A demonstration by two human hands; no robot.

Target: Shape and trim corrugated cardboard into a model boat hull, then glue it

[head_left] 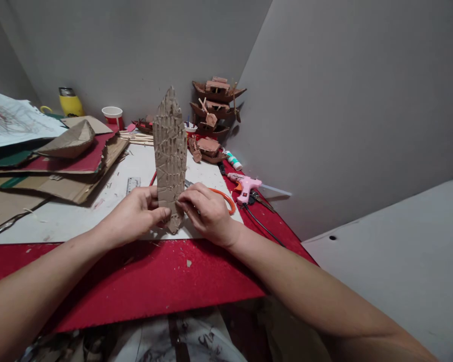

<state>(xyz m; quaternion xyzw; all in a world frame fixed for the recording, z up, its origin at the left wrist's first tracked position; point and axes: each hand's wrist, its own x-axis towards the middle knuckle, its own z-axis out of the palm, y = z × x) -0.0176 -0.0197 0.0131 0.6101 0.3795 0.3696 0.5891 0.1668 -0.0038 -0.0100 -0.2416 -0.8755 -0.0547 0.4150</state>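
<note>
A long strip of corrugated cardboard [169,146] stands upright before me, its ridged side facing me and its two ends pointed. Scored crease marks cross its surface. My left hand [143,211] grips its lower left edge, thumb in front and fingers behind. On the lower right edge, the fingers of my right hand [207,211] pinch the cardboard. Orange-handled scissors [230,200] lie behind my right hand, partly hidden by it. A small clear ruler [133,185] lies on the white board [75,221] behind my left hand.
Cardboard sheets [71,183] are piled at left, with a folded cardboard boat hull [70,143] on top. Several brown model boats [219,93] stand at the back. A pink glue gun [246,187] lies at right on the red tablecloth [166,281]. A paper cup [113,116] stands behind.
</note>
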